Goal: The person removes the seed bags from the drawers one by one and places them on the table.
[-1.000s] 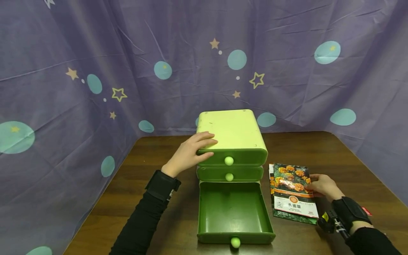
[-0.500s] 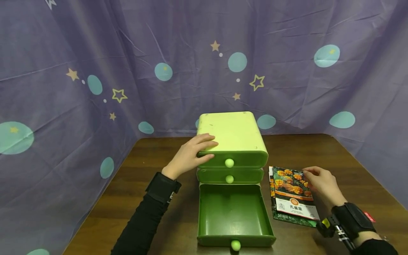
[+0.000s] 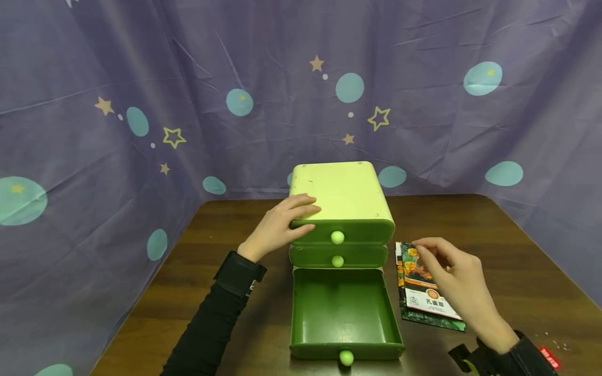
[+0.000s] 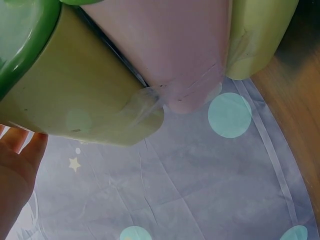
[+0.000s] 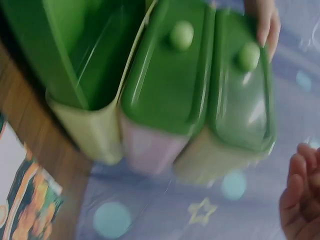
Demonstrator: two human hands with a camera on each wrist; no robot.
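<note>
A stacked drawer unit (image 3: 340, 193) with green fronts and round knobs stands mid-table. Its bottom drawer (image 3: 347, 308) is pulled out, its bare green floor showing. My left hand (image 3: 277, 227) rests on the unit's top left corner, fingers on the top and thumb against the top drawer's front. Right of the unit lies a small stack of flat seed packets; the uppermost packet (image 3: 418, 300) pictures orange marigolds. Over this packet is my right hand (image 3: 463, 277), fingers loosely bent and hiding part of the picture. In the right wrist view, the right hand's fingers (image 5: 300, 192) hold nothing visible.
A brown wooden table (image 3: 226, 324) carries everything. Purple curtain (image 3: 263, 62) with stars and dots hangs behind and at the sides. A small red tag (image 3: 549, 357) and tiny pale bits (image 3: 558, 343) lie at the right front.
My right hand has come away from the packets' right edge, risen and moved left over the uppermost packet. My left hand and the drawer unit stay as they were.
</note>
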